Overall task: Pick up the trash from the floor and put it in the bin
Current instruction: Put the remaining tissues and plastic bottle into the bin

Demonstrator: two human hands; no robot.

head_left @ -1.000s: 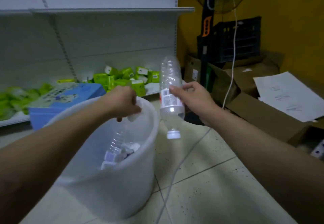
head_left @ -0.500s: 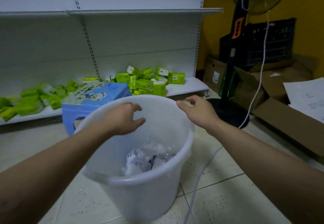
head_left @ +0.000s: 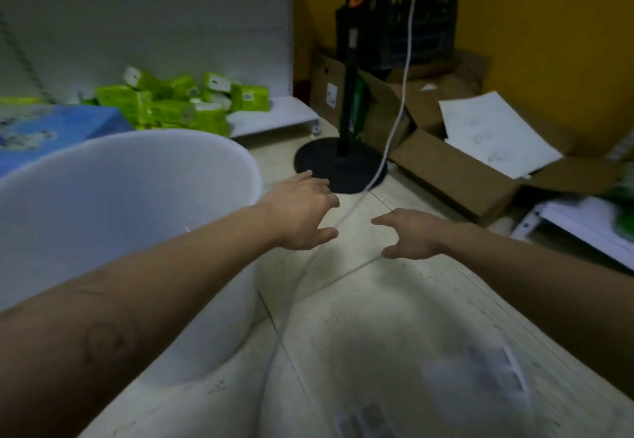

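The white plastic bin (head_left: pixel 212 149) stands on the tiled floor at the left; its inside is hidden from this angle. My left hand (head_left: pixel 302 211) reaches past the bin's right rim, fingers spread, holding nothing. My right hand (head_left: pixel 408 232) hovers beside it over the floor, fingers apart and empty. Two blurred pale pieces of trash lie on the floor near me: one at the lower right (head_left: pixel 487 369), another at the bottom edge (head_left: pixel 363 420).
A fan's black round base (head_left: pixel 319 159) and pole stand just beyond my hands, with a white cable (head_left: pixel 391 135) running across the floor. Open cardboard boxes (head_left: pixel 453 170) with white paper sit at the right. A low shelf holds green packets (head_left: pixel 178 105); a blue stool (head_left: pixel 51 129) is behind the bin.
The bottle held by my right hand went into the bin. Both hands then left the bin's rim and moved right, over the floor. The view swung right and down.
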